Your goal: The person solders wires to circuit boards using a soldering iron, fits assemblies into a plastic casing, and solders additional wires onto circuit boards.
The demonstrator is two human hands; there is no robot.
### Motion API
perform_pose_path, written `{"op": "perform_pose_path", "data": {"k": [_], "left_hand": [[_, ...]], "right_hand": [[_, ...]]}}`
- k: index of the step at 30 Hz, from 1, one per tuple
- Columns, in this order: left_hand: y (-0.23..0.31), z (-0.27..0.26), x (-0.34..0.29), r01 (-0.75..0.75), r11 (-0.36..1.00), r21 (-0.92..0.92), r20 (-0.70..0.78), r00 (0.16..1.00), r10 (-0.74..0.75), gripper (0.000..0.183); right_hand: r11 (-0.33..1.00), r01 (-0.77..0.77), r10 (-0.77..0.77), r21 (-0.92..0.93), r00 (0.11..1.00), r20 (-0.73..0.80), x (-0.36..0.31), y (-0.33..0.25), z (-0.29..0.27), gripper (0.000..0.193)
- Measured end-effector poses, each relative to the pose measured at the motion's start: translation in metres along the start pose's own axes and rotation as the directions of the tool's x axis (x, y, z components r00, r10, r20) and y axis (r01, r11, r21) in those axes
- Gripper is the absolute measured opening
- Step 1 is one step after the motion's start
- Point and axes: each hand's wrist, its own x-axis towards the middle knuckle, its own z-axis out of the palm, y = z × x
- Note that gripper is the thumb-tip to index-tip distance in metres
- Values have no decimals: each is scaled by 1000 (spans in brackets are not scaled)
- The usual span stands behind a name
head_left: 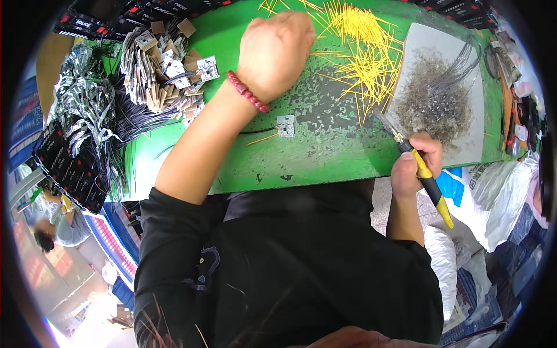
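My right hand [413, 169] grips a yellow and black soldering iron [428, 181] at the table's near edge. Its metal tip points up and left toward loose yellow wires [371, 75]. Farther off, my left hand [275, 49], with red beads at the wrist, is curled just left of the yellow wire pile. Its fingertips are mostly hidden, so whatever they hold cannot be made out. Between the two hands, a small white circuit board [286, 126] lies on the green table [325, 159]. A black lead and a yellow wire extend leftward from it.
A heap of circuit boards with brown backing [148, 72] and bundled silvery leads [87, 87] cover the left side. On the right, a grey board [473, 124] carries dark debris and thin dark wires [455, 72]. Tools [510, 122] line the right edge; black printed boxes [87, 26] stand behind.
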Motion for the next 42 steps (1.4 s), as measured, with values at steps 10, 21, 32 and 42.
{"op": "perform_pose_path", "data": {"k": [10,21,32,42], "left_hand": [[-3,-3,-12,173,983,-64,152,975,-161,8],[-4,-20,-22,86,990,-107,139,988,-71,10],[27,-66,-113,156,956,-249,52,988,-147,11],[34,-40,-140,170,981,-91,-63,982,-176,15]], "right_hand": [[999,22,-21,-32,999,29,2,2,1,23],[999,37,-36,-26,999,19,-1,5,2,22],[996,-65,57,55,988,144,-9,-24,39,24],[977,-204,172,59,924,342,-16,-18,65,19]]}}
